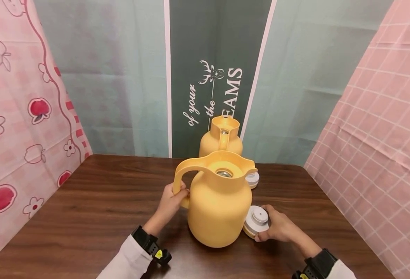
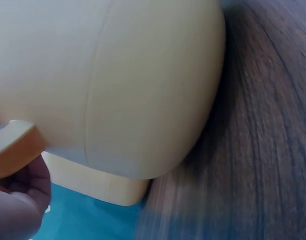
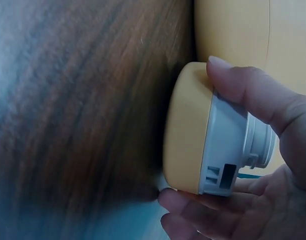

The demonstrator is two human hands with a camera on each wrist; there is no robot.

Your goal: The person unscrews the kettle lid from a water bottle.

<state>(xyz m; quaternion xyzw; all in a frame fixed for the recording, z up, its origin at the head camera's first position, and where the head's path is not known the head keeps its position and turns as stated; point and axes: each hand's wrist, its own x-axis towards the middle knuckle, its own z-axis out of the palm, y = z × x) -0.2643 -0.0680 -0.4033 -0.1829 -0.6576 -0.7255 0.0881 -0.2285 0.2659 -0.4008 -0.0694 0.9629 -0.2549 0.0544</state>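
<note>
A yellow thermos jug (image 1: 220,209) stands upright on the table, its top uncovered so the silvery inner mouth shows. My left hand (image 1: 170,203) grips the lower part of its handle (image 2: 18,147) at the left. To the right of the jug, my right hand (image 1: 278,224) holds a yellow and white lid (image 1: 257,221) lying upside down, its white plug side up. In the right wrist view the thumb lies on one side of the lid (image 3: 193,130) and the fingers on the other. The lid's yellow top is at or just above the table; which one I cannot tell.
Behind the jug stands a second yellow thermos jug (image 1: 222,143), also uncovered, its handle facing me. A second white lid (image 1: 252,179) lies beside it, partly hidden by the front jug. The dark wooden table (image 1: 103,201) is bordered by pink and green curtains.
</note>
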